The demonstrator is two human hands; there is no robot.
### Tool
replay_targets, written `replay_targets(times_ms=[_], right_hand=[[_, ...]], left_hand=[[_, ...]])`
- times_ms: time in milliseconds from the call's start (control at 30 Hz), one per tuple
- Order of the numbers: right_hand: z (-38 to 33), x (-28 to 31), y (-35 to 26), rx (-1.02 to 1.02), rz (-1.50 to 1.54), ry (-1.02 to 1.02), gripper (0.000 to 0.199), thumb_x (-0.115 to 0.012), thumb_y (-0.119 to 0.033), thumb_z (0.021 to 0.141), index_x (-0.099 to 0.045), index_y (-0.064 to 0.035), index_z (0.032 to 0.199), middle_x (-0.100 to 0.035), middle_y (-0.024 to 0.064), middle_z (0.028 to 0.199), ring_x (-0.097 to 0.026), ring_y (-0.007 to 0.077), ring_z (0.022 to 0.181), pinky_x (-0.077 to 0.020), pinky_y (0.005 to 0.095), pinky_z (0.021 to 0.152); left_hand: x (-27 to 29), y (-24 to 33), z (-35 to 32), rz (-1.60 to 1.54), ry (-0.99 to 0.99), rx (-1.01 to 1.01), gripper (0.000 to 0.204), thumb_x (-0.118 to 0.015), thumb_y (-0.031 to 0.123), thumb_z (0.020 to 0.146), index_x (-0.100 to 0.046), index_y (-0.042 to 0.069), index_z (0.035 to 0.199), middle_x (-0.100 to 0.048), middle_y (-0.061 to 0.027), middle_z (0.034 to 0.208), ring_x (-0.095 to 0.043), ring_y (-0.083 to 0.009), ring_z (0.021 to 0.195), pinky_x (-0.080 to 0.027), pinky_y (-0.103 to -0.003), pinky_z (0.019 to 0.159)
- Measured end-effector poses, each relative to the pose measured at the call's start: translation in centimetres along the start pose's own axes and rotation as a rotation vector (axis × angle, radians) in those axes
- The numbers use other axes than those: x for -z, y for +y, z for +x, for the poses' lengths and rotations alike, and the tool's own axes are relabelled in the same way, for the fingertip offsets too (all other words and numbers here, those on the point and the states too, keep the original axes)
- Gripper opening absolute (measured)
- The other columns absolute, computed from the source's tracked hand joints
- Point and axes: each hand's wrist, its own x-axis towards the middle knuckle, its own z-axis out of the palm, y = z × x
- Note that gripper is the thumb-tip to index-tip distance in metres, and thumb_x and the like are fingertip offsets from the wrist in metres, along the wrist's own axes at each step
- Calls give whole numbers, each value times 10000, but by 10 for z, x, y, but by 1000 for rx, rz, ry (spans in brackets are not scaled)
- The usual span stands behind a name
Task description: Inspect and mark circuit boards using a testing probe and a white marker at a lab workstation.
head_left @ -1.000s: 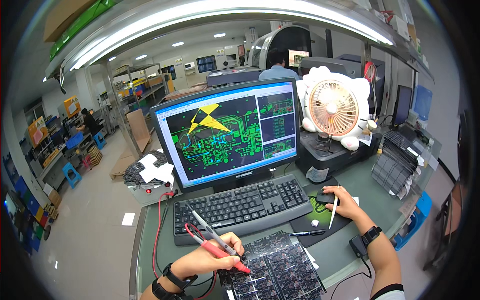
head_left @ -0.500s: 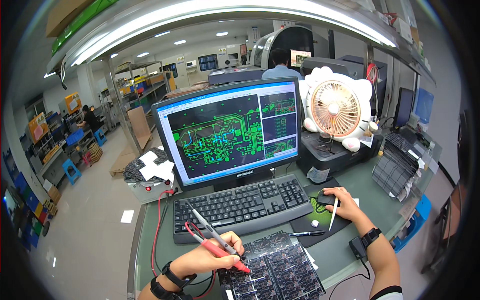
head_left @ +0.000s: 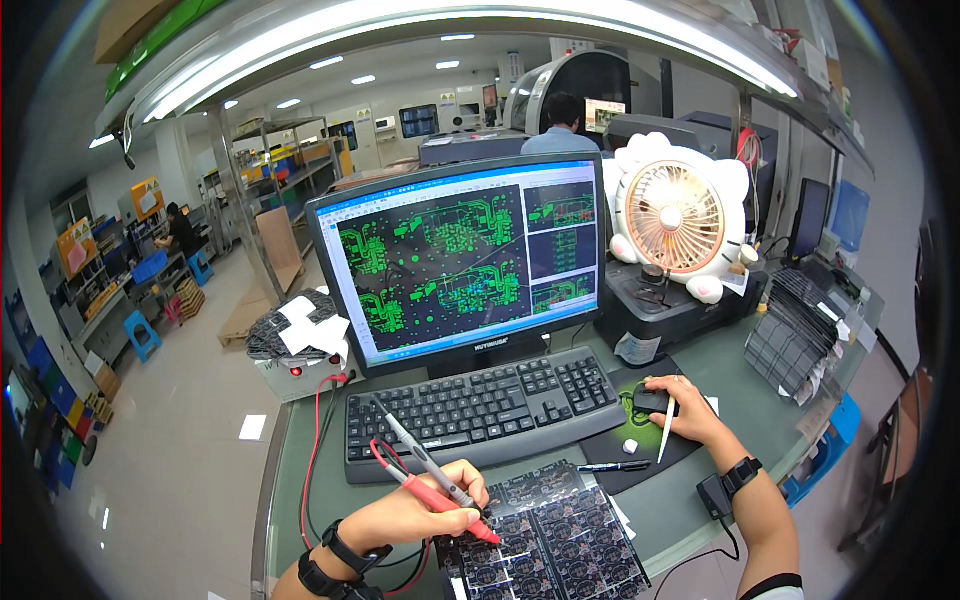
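Head view: the left hand (head_left: 405,515) has its grip closed around two test probes, a red probe (head_left: 440,497) and a grey probe (head_left: 425,462), held together like chopsticks. Both lie with their long axes running from far left to near right, tips pointing down and right onto the dark circuit board panel (head_left: 545,545) at the near edge of the surface (head_left: 700,500). The red tip appears to touch the panel; the grey tip sits close beside the fingers, and contact there cannot be told. The right hand (head_left: 680,405) rests on a black mouse (head_left: 652,401), fingers curled over it, with a thin white stick tucked along the hand. Judging by this, the step in hand is probing points on the panel while checking the green board layout on the monitor (head_left: 460,265). The next move likely calls for small, steady placement of both tips on neighbouring pads without slipping. A black keyboard (head_left: 480,405) lies between monitor and panel; a pen (head_left: 612,466) lies just right of the panel.
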Motion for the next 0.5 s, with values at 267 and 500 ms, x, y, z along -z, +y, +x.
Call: replay_targets(times_ms=[267, 500], right_hand=[[-1, 1, 0, -13, 8, -12, 510, -762, -78, 665, -581, -84, 1141, -595, 70, 1217, -522, 277, 1096, -388, 381, 982], [-1, 1, 1, -29, -1, -24, 528, -757, -100, 683, -560, -93, 1172, -584, 60, 1224, -511, 274, 1119, -364, 384, 1004]], left_hand=[[1, -3, 0, -4, 2, 1, 188, -635, 126, 836, -509, 64, 962, -536, -11, 986, -508, -68, 919, -433, -254, 802], [1, -2, 0, 1, 12, 17, 175, -626, 113, 829, -514, 63, 955, -538, -17, 987, -510, -73, 921, -437, -260, 809]])
